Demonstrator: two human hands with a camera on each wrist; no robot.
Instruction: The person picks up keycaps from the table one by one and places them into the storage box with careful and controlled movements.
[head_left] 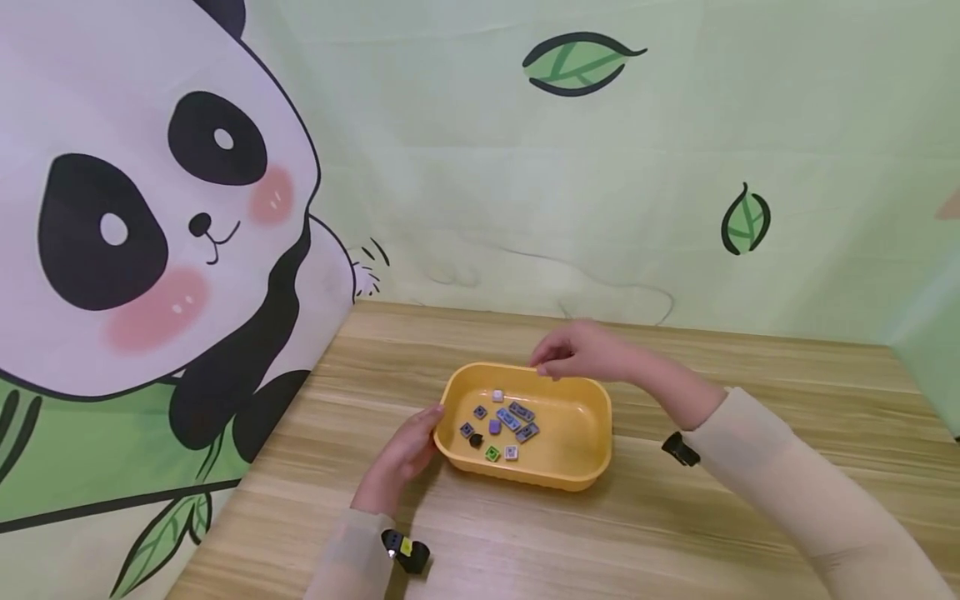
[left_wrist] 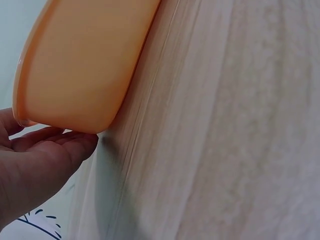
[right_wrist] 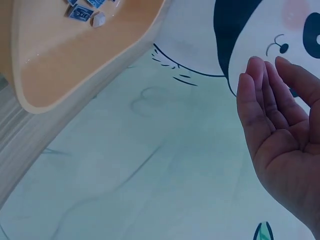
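Observation:
A yellow plastic basin (head_left: 570,479) sits on the table with several small pieces lying loose in its left half. Among them are blue oblong pieces (head_left: 507,419), a green square piece (head_left: 492,453), a purple piece (head_left: 494,427) and a small black piece (head_left: 476,440). My left hand (head_left: 405,450) holds the basin's left end, thumb by the rim and fingers against the outer wall (left_wrist: 75,110). Above the far rim hovers my right hand (head_left: 581,352), its thumb apart from gently bent fingers (right_wrist: 255,95). Nothing shows between them.
Behind the basin, a pale green cloth backdrop (head_left: 450,183) with a large panda print (head_left: 247,250) rises from the far edge of the wooden table (head_left: 675,533). The cloth also runs along the left side. Each wrist wears a small black camera.

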